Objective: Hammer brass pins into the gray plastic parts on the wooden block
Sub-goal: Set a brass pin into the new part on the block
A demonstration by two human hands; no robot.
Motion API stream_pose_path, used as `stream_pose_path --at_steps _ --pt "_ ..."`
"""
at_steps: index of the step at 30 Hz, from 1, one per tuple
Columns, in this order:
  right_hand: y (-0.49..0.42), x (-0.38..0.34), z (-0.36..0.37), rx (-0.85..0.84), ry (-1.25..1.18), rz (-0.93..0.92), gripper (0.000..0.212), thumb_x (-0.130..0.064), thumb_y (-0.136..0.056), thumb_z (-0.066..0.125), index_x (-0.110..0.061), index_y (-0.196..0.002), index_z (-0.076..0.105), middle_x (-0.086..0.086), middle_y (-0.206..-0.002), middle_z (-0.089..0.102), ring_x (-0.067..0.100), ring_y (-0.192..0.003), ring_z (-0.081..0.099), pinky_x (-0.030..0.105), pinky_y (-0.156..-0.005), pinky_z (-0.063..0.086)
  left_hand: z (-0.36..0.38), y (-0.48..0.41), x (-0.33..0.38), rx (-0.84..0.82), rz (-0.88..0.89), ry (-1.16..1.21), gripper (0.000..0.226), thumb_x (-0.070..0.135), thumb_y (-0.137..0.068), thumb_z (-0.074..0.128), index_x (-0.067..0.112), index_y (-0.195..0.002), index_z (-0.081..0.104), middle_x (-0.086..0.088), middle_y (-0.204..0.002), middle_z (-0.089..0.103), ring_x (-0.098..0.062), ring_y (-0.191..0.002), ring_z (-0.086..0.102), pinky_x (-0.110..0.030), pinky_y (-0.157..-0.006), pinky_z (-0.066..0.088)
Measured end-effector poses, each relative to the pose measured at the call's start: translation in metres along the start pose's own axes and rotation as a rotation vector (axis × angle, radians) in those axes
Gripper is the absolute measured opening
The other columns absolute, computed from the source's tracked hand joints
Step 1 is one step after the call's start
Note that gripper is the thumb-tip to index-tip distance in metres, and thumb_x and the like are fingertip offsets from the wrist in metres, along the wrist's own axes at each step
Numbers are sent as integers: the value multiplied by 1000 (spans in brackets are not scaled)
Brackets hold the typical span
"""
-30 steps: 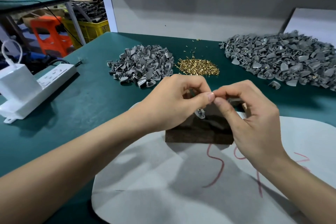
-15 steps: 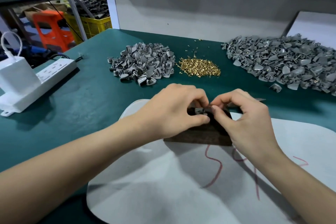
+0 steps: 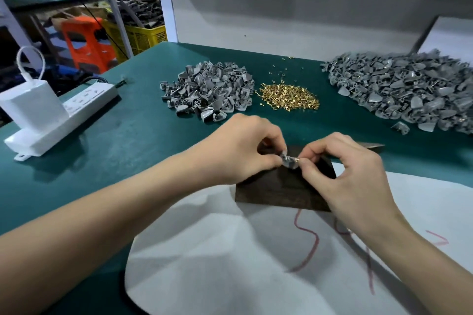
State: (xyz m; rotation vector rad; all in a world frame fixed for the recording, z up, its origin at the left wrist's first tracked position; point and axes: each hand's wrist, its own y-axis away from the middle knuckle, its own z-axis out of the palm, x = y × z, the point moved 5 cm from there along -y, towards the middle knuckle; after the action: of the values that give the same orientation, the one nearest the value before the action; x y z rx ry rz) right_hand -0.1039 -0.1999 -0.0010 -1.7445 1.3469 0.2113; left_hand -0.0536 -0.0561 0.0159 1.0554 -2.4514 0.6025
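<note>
A dark wooden block (image 3: 280, 192) lies on a white sheet in front of me. Just above it my left hand (image 3: 243, 148) pinches a small gray plastic part (image 3: 288, 162) between thumb and fingers. My right hand (image 3: 345, 169) pinches a brass pin (image 3: 297, 159) at the part's right side, fingertips against the part. Behind the hands lie a small heap of gray plastic parts (image 3: 208, 91), a heap of brass pins (image 3: 289, 97) and a large pile of gray parts (image 3: 404, 89) at the right.
A white power strip with a charger (image 3: 51, 112) lies at the table's left edge. The white sheet (image 3: 256, 263) with red marks covers the near table. A dark pointed object (image 3: 372, 146) shows behind my right hand. An orange stool and yellow crate stand beyond the table.
Both hands have come down from above the block to just over its top, still pinching the part and pin together. The view has shifted slightly.
</note>
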Motion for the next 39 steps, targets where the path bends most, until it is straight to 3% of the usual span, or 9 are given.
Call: stream_pose_path --at_steps 6,11,13,17,23,28,31,35,39 --pt "-1 0 5 -49 8 -17 19 -1 -72 74 -18 -71 65 -5 -71 60 17 -77 51 30 -72 42 -2 -1 4 98 21 108 6 12 -86 68 14 -88 74 9 -76 72 2 -76 65 -7 -70 44" --pt "-2 12 1 -34 -58 99 28 -15 -74 76 -38 -69 63 -15 -85 59 15 -97 51 9 -83 31 9 -2 3 154 37 311 5 3 -88 63 6 -87 67 2 -77 70 -3 -70 62 -15 -71 45" --pt "-3 21 1 -38 -109 178 23 -21 -75 76 -40 -65 67 -20 -90 60 13 -104 53 14 -90 32 14 -3 -1 169 28 393 3 1 -89 62 3 -89 63 0 -75 65 -6 -69 61 -18 -71 47" --pt "-2 29 4 -66 -288 281 4 -35 -70 75 -37 -72 72 -17 -98 62 7 -103 59 43 -100 43 19 -1 -2 199 130 421 8 12 -88 66 8 -89 60 -2 -73 63 -14 -60 59 -25 -62 48" --pt "-2 32 6 -97 -293 329 23 -57 -61 66 -40 -73 73 -26 -108 61 -3 -106 57 45 -100 43 20 1 -5 232 153 491 11 20 -86 68 9 -85 68 0 -76 68 -16 -71 63 -37 -69 53" --pt "-2 26 9 -152 -266 320 21 -53 -61 65 -36 -72 71 -30 -117 58 -3 -111 55 45 -103 39 19 8 -8 296 104 529 11 19 -83 70 9 -80 66 -6 -76 70 -29 -74 66 -51 -74 51" --pt "-2 25 12 -176 -383 333 8 -28 -72 76 -25 -66 71 -21 -121 58 -7 -112 53 36 -105 36 19 12 -8 320 85 474 15 22 -83 70 9 -78 66 -5 -75 71 -28 -73 66 -48 -72 51" --pt "0 21 13 -203 -426 306 19 -9 -75 73 -23 -63 68 -12 -126 56 -10 -114 49 16 -97 31 23 22 -8 397 85 411 9 19 -81 71 13 -79 64 5 -79 70 -11 -76 66 -36 -75 53" --pt "1 21 13 -211 -397 293 20 -8 -76 73 -23 -64 69 -13 -127 54 -5 -117 49 22 -102 30 32 31 -6 438 81 425 17 15 -76 72 17 -90 63 4 -92 69 -15 -88 65 -39 -83 52"
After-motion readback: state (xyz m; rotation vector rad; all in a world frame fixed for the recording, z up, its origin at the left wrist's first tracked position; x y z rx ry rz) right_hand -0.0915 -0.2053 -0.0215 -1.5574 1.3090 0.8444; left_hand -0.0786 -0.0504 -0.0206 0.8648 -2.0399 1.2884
